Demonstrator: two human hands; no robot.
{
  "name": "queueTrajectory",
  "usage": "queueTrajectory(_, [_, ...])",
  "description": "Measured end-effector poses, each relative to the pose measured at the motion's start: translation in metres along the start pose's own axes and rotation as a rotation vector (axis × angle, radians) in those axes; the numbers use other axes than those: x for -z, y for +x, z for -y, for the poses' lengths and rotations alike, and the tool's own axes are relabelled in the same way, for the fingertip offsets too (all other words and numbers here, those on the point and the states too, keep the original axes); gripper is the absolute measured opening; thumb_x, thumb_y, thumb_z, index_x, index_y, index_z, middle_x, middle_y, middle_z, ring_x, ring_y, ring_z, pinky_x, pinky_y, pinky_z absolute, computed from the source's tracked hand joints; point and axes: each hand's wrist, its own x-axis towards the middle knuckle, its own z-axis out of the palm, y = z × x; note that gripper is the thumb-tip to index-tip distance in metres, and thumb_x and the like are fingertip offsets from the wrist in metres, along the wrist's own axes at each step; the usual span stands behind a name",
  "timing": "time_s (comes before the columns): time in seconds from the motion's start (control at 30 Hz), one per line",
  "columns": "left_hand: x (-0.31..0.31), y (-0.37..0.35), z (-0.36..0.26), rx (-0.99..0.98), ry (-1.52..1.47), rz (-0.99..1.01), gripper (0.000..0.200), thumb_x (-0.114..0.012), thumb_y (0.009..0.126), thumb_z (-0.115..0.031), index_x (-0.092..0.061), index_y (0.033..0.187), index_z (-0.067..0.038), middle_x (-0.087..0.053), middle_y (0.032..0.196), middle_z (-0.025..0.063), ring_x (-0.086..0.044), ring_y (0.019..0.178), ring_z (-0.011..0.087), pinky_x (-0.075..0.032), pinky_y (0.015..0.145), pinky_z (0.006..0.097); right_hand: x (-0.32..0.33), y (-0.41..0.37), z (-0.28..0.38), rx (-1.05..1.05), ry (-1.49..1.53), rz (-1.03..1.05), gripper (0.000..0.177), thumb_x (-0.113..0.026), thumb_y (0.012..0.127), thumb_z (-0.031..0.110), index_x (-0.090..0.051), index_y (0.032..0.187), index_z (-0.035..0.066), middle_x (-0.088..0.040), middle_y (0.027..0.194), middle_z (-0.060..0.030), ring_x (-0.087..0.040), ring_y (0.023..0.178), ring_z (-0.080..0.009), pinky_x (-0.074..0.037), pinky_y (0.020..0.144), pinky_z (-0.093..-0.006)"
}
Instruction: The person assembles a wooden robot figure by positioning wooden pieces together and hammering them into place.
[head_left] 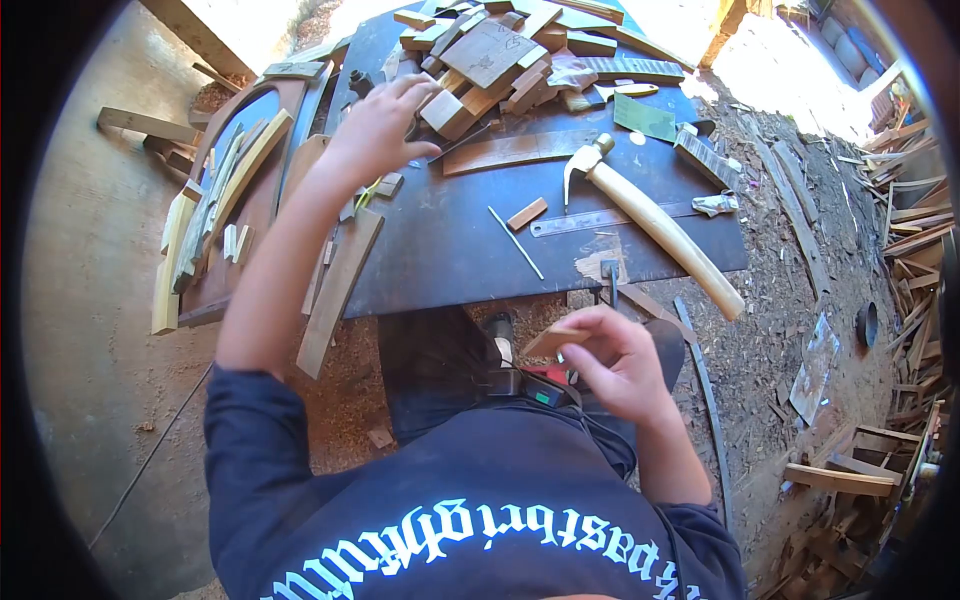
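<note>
My right hand (612, 358) is close to my body, below the front edge of the dark work board (450, 245), and its fingers pinch a small flat piece of wood (550, 341). My left hand (383, 128) is stretched out over the board's far left part, fingers spread, right beside a pile of small wood blocks (490, 60); it holds nothing that I can see. A claw hammer with a pale wooden handle (650, 215) lies on the board's right side.
A metal ruler (600, 220), a thin stick (515, 242) and a small wood chip (527, 213) lie on the board. Long planks (335, 290) and offcuts (200, 230) lean at the left. Wood scraps and shavings (830, 330) cover the ground at the right.
</note>
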Motion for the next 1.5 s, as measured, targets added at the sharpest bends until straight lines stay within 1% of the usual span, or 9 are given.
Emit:
queueTrajectory(0.17, [-0.047,0.046,0.025,0.297,-0.166,0.174,0.134,-0.086,0.065,-0.07,-0.021,0.164,-0.006,-0.036,0.16,0.0275,-0.045,0.143,0.0432,-0.04,0.118,0.0505,0.0,-0.018,-0.008,-0.05,0.156,0.024,0.026,-0.067,0.098,0.0,-0.066,0.124,-0.001,-0.071,0.114,-0.008,-0.069,0.099,-0.0111,-0.059,0.083,-0.0264])
queueTrajectory(0.3, [-0.054,0.053,0.013,0.482,-0.22,0.127,0.13,-0.089,0.067,-0.057,-0.023,0.161,0.004,-0.033,0.158,0.0331,-0.041,0.146,0.0425,-0.037,0.12,0.0456,0.011,-0.031,-0.022,-0.057,0.217,-0.021,0.027,-0.067,0.097,0.0,-0.066,0.124,-0.001,-0.071,0.116,-0.0073,-0.069,0.102,-0.0119,-0.059,0.083,-0.0266])
queueTrajectory(0.5, [-0.063,0.04,0.011,0.352,-0.366,-0.185,0.112,-0.092,0.067,-0.047,-0.036,0.156,-0.007,-0.046,0.139,0.024,-0.051,0.131,0.0414,-0.042,0.114,0.0451,0.028,-0.04,-0.031,-0.061,0.158,-0.025,0.028,-0.068,0.097,0.001,-0.066,0.124,-0.001,-0.071,0.117,-0.0078,-0.069,0.104,-0.0126,-0.059,0.088,-0.028])
queueTrajectory(0.7, [-0.038,0.028,-0.018,0.263,-0.187,-0.318,0.097,-0.091,0.067,-0.04,-0.044,0.148,-0.015,-0.045,0.136,0.022,-0.048,0.132,0.0417,-0.044,0.109,0.0508,0.024,-0.04,-0.035,-0.06,0.193,-0.043,0.028,-0.069,0.096,0.002,-0.067,0.124,-0.001,-0.072,0.115,-0.0079,-0.068,0.105,-0.0129,-0.057,0.091,-0.0293])
queueTrajectory(0.8, [-0.009,0.031,-0.031,0.07,-0.051,-0.511,0.095,-0.09,0.067,-0.032,-0.044,0.149,-0.016,-0.047,0.131,0.0189,-0.047,0.129,0.0383,-0.042,0.111,0.0484,0.023,-0.04,-0.037,-0.06,0.133,-0.027,0.028,-0.069,0.096,0.003,-0.066,0.124,-0.001,-0.072,0.115,-0.0079,-0.068,0.105,-0.0127,-0.057,0.091,-0.0295])
queueTrajectory(0.97, [0.036,0.033,-0.052,-0.15,0.123,-0.513,0.099,-0.09,0.063,-0.022,-0.043,0.151,-0.024,-0.047,0.134,0.0177,-0.048,0.129,0.0399,-0.045,0.107,0.0506,0.024,-0.037,-0.031,-0.044,0.113,-0.017,0.028,-0.069,0.096,0.004,-0.067,0.124,0.0,-0.072,0.116,-0.0085,-0.068,0.106,-0.0127,-0.056,0.091,-0.0292])
queueTrajectory(1.23, [0.066,0.005,-0.072,-0.262,0.228,-0.529,0.101,-0.091,0.065,-0.017,-0.044,0.154,-0.021,-0.046,0.139,0.016,-0.046,0.134,0.0385,-0.043,0.114,0.0504,0.018,-0.042,-0.019,0.01,0.106,-0.049,0.031,-0.064,0.096,-0.001,-0.069,0.126,0.004,-0.068,0.112,-0.009,-0.069,0.102,-0.0156,-0.058,0.089,-0.0308])
queueTrajectory(1.4, [0.107,-0.058,-0.082,-0.335,0.28,-0.581,0.101,-0.089,0.068,-0.02,-0.04,0.157,-0.018,-0.043,0.14,0.0159,-0.046,0.137,0.0391,-0.046,0.114,0.0498,0.019,-0.044,-0.022,0.259,0.037,-0.039,0.033,-0.053,0.094,-0.013,-0.074,0.113,0.002,-0.059,0.111,-0.0106,-0.067,0.087,-0.0164,-0.058,0.076,-0.0265])
queueTrajectory(1.5, [0.129,-0.113,-0.098,-0.318,0.223,-0.633,0.1,-0.088,0.077,-0.03,-0.033,0.158,-0.01,-0.04,0.146,0.0191,-0.047,0.137,0.0429,-0.044,0.114,0.0577,0.016,-0.048,-0.016,0.331,0.015,-0.055,0.033,-0.051,0.093,-0.015,-0.075,0.109,0.001,-0.059,0.11,-0.0112,-0.066,0.084,-0.0141,-0.057,0.072,-0.0268])
